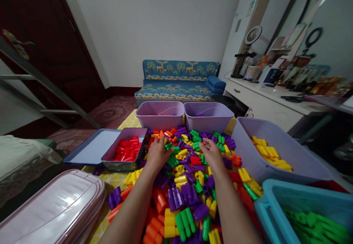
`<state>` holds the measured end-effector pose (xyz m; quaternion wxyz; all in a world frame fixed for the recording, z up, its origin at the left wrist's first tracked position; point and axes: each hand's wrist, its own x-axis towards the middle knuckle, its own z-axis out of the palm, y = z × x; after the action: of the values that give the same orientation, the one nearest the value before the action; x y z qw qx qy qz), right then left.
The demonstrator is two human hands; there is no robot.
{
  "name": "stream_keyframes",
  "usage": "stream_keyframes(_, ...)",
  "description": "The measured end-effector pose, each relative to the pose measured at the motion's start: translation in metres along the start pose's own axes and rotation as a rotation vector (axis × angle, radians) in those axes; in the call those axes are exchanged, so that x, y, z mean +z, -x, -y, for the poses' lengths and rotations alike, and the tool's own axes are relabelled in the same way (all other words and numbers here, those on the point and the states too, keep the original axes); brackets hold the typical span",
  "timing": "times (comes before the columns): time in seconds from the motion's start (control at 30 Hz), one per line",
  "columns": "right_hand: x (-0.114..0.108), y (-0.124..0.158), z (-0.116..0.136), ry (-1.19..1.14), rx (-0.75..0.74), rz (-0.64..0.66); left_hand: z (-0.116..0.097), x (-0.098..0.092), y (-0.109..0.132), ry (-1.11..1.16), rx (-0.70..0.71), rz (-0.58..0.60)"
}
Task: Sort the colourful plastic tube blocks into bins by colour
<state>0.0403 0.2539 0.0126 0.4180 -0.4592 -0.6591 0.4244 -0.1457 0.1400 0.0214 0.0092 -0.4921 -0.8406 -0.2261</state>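
Observation:
A large heap of glossy plastic tube-shaped pieces in purple, yellow, green, orange and red covers the table in front of me. My left hand rests over the heap's far left part, thumb apart from the fingers, near orange and green pieces. Its fingertips are partly hidden among them. On the other side, my right hand is bent in a loose pinch. A small orange-red plastic piece shows between its thumb and forefinger, mostly hidden. Green pieces lie just beyond that hand.
Two lilac bins stand behind the heap. Red pieces fill a box at left, its lid open. At right are a lilac bin with yellow pieces and a blue bin with green ones. Stacked lids lie front left.

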Motion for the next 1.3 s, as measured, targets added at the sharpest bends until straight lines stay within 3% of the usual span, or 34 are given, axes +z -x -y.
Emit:
stream_keyframes(0.1,0.006,0.003,-0.011,0.361,-0.054,0.035,0.000,0.003,0.001,-0.031,-0.004,0.049)
stream_keyframes(0.17,0.008,0.005,-0.014,0.452,-0.056,0.065,-0.002,0.002,0.001,-0.004,-0.009,0.060)
stream_keyframes(0.4,0.015,0.010,-0.020,0.227,-0.056,0.268,-0.012,0.002,0.003,0.258,0.101,0.127)
stream_keyframes(0.53,0.019,0.014,-0.013,0.076,-0.073,0.305,-0.015,0.006,0.003,0.433,0.165,0.132)
stream_keyframes(0.67,0.022,0.017,0.000,-0.052,-0.068,0.303,-0.015,0.008,0.001,0.564,0.112,0.125)
stream_keyframes(0.87,0.024,0.018,0.006,0.023,-0.109,0.336,-0.014,-0.001,0.001,0.290,0.042,0.090)
stream_keyframes(0.93,0.024,0.019,0.006,0.068,-0.126,0.327,-0.013,-0.001,0.001,0.317,0.028,0.078)
stream_keyframes(1.0,0.025,0.020,0.009,0.077,-0.151,0.326,-0.012,0.001,-0.001,0.490,0.011,0.084)
stream_keyframes(1.17,0.027,0.025,0.020,-0.013,-0.185,0.386,-0.016,0.009,-0.003,1.174,-0.082,0.188)
stream_keyframes(1.3,0.026,0.026,0.026,-0.056,-0.220,0.402,-0.021,0.008,-0.004,1.407,-0.075,0.224)
